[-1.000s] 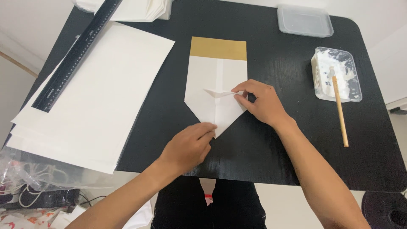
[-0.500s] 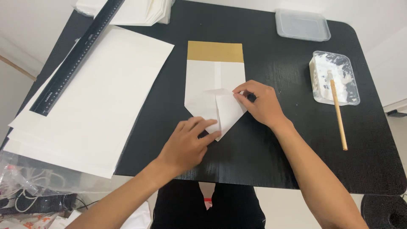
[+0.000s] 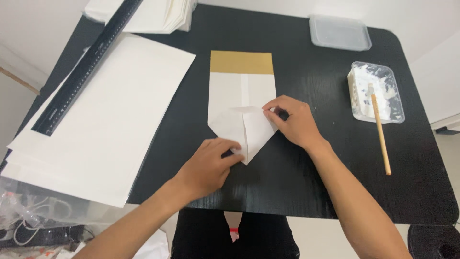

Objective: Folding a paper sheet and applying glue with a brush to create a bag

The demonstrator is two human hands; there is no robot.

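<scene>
White paper with a gold band at its far end lies in the middle of the black table (image 3: 306, 192), and this folded sheet (image 3: 242, 100) is what both your hands are working. Its near end is already brought to a point: two corner flaps are turned in and meet along a centre crease, so the diagonal folds look done. Your left hand (image 3: 206, 168) rests near the tip of that point, fingers curled and pressing down beside the left flap. Your right hand (image 3: 293, 121) sits at the right flap's upper corner, fingertips drawn together in a pinch on the paper edge, seemingly firming the crease. The far part of the sheet, with the gold band, lies flat and shows no folds across it, so I judge the shaping is at an early-to-middle stage. Left of the sheet lies a stack of large white sheets (image 3: 110, 124) with a black ruler (image 3: 81, 76) across it. To the right, a clear tray of white paste (image 3: 376, 91) holds a wooden stick (image 3: 381, 129), which nothing here suggests you have used on this sheet. A lidded clear container (image 3: 339, 32) sits far right.
</scene>
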